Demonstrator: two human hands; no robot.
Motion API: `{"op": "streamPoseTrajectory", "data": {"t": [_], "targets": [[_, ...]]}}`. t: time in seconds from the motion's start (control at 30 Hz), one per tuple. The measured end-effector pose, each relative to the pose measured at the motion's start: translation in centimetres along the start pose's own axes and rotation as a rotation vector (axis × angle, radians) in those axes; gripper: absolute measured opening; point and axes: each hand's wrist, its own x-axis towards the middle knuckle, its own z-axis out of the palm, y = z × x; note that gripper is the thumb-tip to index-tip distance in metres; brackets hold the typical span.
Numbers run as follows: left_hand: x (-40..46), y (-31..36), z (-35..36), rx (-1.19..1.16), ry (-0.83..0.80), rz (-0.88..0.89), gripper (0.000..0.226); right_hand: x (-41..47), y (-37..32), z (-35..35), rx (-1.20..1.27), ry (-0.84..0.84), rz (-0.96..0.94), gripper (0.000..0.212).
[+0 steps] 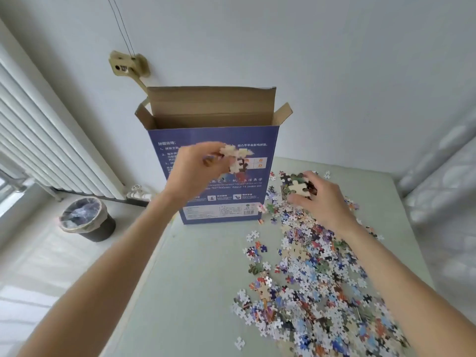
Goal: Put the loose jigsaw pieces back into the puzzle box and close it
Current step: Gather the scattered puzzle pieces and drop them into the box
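Observation:
The blue puzzle box (265, 166) stands upright at the table's far left, its brown top flaps open. My left hand (192, 173) is raised in front of the box face and pinches a clump of joined pieces (235, 154), blurred by motion. My right hand (319, 199) rests on the far end of the pile to the right of the box, its fingers curled round a handful of pieces (298, 185). A wide heap of loose jigsaw pieces (316, 284) covers the right half of the table.
The pale green table (195, 279) has its left edge running toward me. On the floor to the left stands a lined waste bin (86, 219), beside a white radiator (46, 140). A white wall rises behind the box.

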Motion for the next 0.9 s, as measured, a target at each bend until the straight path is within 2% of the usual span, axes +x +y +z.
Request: {"op": "streamPoseTrajectory", "data": {"t": [0.1, 0.2, 0.4, 0.6, 0.73, 0.9], "targets": [[5.0, 1.2, -3.4, -0.036, 0.148, 0.074, 0.012, 3.3, -2.5, -2.1, 0.056, 0.033, -0.087, 0.033], [8.7, -0.3, -4.7, 0.065, 0.220, 0.088, 0.009, 6.3, -5.0, -3.6, 0.101, 0.061, -0.160, 0.030], [10.3, -5.7, -4.4, 0.410, -0.043, 0.353, 0.014, 11.9, -10.0, -4.3, 0.071, 0.106, -0.346, 0.026], [11.1, -6.6, -4.8, 0.590, -0.208, 0.032, 0.023, 15.5, -12.2, -1.6, -0.098, 0.024, -0.446, 0.030], [11.0, -6.7, -5.5, 0.615, -0.205, -0.001, 0.039, 16.1, -11.7, 0.8, -0.273, -0.051, -0.502, 0.036], [10.6, -6.8, -6.1, 0.581, -0.228, -0.011, 0.038, 16.9, -11.2, 1.5, -0.354, -0.096, -0.478, 0.039]]}}
